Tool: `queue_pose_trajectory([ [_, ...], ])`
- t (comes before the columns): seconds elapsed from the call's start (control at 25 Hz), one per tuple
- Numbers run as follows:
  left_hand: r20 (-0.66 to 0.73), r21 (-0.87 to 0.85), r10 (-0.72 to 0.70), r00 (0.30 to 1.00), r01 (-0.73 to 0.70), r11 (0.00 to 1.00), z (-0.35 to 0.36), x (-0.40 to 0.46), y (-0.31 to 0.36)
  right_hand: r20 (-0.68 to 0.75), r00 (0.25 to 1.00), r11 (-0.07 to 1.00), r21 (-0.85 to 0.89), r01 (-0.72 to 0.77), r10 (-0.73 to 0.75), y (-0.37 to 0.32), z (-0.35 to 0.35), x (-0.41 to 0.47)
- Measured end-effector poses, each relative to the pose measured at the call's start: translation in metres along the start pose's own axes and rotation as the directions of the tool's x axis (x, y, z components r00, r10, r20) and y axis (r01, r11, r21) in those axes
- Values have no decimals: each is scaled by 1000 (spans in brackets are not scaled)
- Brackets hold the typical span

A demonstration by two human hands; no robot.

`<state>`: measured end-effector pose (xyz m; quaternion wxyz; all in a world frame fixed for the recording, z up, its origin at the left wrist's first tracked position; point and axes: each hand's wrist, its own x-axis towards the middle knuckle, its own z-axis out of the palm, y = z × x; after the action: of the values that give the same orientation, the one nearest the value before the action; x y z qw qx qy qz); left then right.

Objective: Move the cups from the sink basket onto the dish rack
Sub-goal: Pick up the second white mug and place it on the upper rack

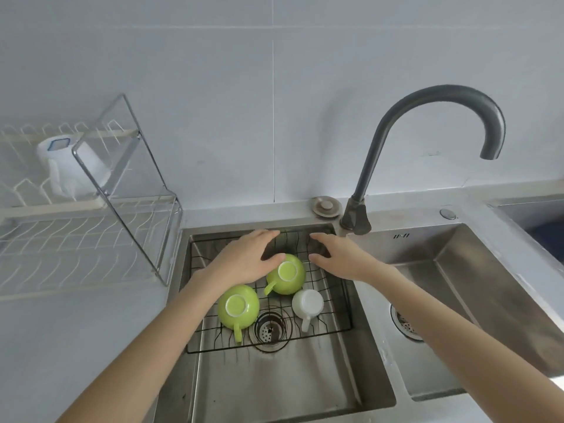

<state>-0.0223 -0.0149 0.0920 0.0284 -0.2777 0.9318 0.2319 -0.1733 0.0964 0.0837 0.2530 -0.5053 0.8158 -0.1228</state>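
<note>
A black wire sink basket (341,303) sits in the left sink bowl. Three cups lie upside down in it: a green cup (238,306) at the front left, a second green cup (287,274) in the middle, and a white cup (307,305) at the front right. My left hand (244,261) hovers open over the basket's back left, its thumb close to the middle green cup. My right hand (338,254) is open over the back right, holding nothing. A white wire dish rack (76,236) stands on the counter to the left.
A white mug with a blue mark (65,166) rests upside down on the rack's upper tier, behind a clear panel (122,166). A dark curved faucet (427,141) rises behind the sinks. A second sink bowl (457,300) lies to the right. A drain strainer (270,329) shows under the basket.
</note>
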Motion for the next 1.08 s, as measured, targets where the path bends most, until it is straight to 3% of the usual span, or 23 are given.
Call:
queue_pose_trajectory([
  [0.2, 137, -131, -84, 987, 102, 986, 53, 25, -8, 72, 991, 983, 135, -124, 115, 38, 35, 23],
  [0.36, 216, -205, -159, 963, 204, 957, 92, 46, -15, 114, 962, 910, 312, -271, 248, 58, 65, 39],
  [0.64, 321, -373, -251, 913, 365, 853, 157, 74, -19, 245, 905, 824, 381, -420, 348, 89, 126, 60],
  [0.88, 289, -469, -336, 896, 439, 766, 195, 86, -30, 250, 863, 706, 498, -504, 440, 100, 162, 74],
  [1.08, 286, -484, -337, 897, 439, 757, 210, 94, -33, 202, 866, 665, 570, -483, 457, 103, 177, 76],
])
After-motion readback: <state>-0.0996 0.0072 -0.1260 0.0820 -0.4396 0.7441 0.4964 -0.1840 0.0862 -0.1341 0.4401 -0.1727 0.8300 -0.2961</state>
